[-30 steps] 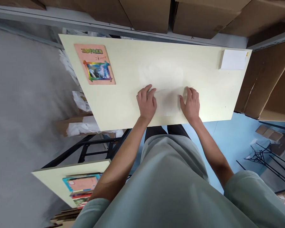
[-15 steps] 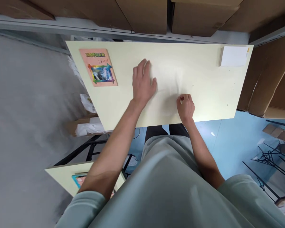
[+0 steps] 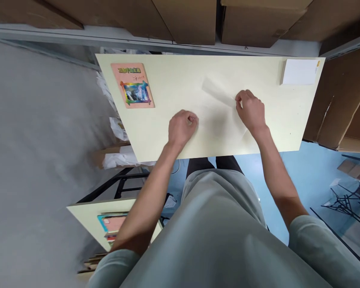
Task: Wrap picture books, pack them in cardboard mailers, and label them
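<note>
A thin, see-through plastic film lies over the middle of the pale tabletop, its outline faint. My right hand pinches the film's right side between thumb and fingertips, slightly above the table. Nearer to me, my left hand is closed in a pinch at the film's left side; the bit between its fingertips is barely visible. A pink book with a colourful framed picture lies flat at the table's far left.
A white box sits in the far right corner. Cardboard boxes line a shelf behind the table, and an open carton stands at its right. Lower left, a second table holds more books.
My left hand came nearer to me and went from spread fingers to a pinch. My right hand moved right and farther away, drawing the film with it.
</note>
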Demonstrator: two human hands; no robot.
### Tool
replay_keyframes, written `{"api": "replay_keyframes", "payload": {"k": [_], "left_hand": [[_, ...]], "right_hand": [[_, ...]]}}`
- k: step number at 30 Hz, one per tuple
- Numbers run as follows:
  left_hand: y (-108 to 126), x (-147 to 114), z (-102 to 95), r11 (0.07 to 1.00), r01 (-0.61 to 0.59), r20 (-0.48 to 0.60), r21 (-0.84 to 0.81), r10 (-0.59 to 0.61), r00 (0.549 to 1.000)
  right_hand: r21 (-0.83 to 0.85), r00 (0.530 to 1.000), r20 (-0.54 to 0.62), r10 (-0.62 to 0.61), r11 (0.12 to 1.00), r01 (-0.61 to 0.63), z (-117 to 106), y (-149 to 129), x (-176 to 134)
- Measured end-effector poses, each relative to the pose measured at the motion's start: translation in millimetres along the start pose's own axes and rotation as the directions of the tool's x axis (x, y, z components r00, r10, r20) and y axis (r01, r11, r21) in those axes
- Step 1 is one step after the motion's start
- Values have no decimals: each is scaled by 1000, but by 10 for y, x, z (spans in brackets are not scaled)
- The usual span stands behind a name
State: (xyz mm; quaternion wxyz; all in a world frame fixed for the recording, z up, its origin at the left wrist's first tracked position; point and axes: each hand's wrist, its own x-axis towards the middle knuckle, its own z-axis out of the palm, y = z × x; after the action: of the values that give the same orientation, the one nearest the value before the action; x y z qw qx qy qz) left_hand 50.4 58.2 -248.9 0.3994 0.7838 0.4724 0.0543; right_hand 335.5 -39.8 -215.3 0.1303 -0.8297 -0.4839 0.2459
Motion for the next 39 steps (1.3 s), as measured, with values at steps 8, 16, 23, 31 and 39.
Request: {"api": "replay_keyframes", "payload": {"k": [8,16,23,31,39], "left_hand": [[133,-626,274,992,113,-171,-57,-121,978],[64,-399,179,987,59,-118,-153,-77,990],[-112,-222,-19,949,65,70,-307,-46,996],[-995,-18,-916,983,76,-285,-167,-121,951],[-1609,347,-1138,834,230,-227,-501,-383,895]], "right_hand": [[-28,977,141,-163,985,168,236,-201,733],[15,993,27,-119,993,118,373,-488,138],[22,996,-87,-4,1000,6,713,-889,-339],[178,978,127,-163,974,139,1220,-2393,-222],[186,995,76,-65,981,50,1812,-2850,-148]]}}
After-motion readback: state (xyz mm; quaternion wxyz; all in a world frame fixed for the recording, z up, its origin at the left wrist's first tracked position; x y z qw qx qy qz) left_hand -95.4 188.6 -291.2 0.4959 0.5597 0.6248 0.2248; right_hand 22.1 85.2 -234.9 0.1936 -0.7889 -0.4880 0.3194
